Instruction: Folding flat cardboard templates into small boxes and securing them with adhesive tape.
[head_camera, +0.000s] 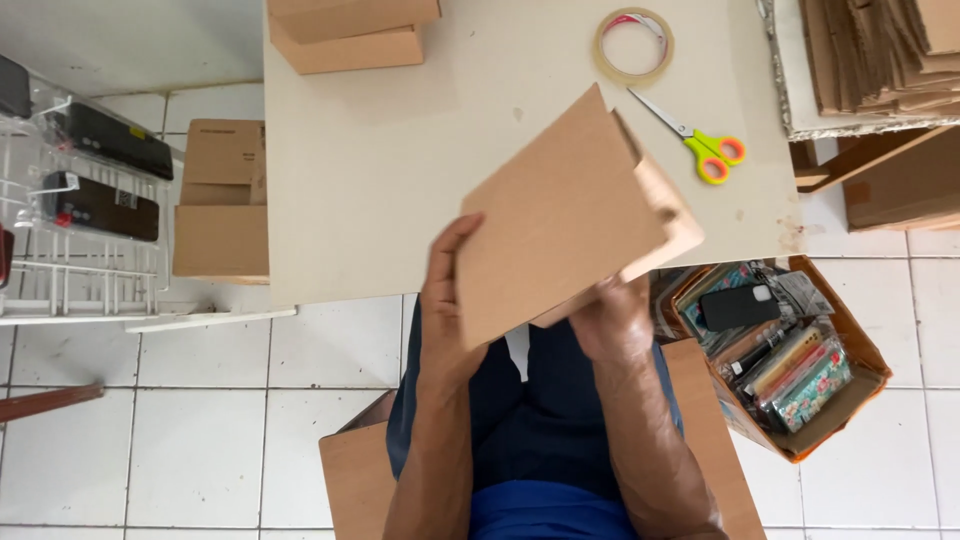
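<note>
White worktop (400, 200) up top, both hands (445, 300) (610, 320) gripping a flat cardboard box (570, 215); loose hold, so it could slip.

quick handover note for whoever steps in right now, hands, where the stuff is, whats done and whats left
Left hand: grips the left edge of the flat cardboard box blank, held above the table edge.
Right hand: supports the blank from underneath at its lower right.
On the table: tape roll, scissors, folded boxes at the far edge.
Done: blank picked up, one flap partly raised.
Left: box not yet formed or taped.
</note>
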